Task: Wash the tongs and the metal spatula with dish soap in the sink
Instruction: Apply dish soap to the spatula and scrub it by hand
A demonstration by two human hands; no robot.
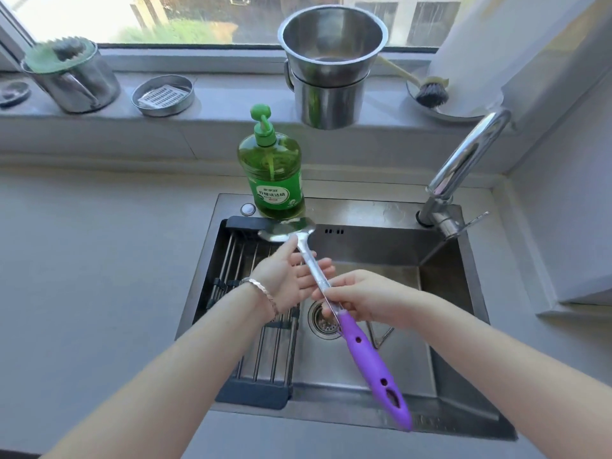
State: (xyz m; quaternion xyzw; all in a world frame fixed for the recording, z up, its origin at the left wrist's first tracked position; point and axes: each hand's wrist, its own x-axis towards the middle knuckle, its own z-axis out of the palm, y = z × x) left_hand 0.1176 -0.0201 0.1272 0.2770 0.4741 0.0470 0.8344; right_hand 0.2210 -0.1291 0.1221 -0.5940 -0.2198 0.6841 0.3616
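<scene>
One spatula [364, 356] across left hand [291, 276], in right hand [361, 299]; Chinese-labelled soap bottle [270, 173]

In front of me a wide window [198, 18] lets in bright daylight, with greenery and buildings blurred outside. Below it runs a grey sill [231, 91]. My grey surface [99, 243] spreads left, and a pale wall [563, 210] closes the right side.

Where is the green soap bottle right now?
In the head view, the soap bottle stands near the centre on the sink back rim, just behind the spatula blade and left of the faucet.
</scene>
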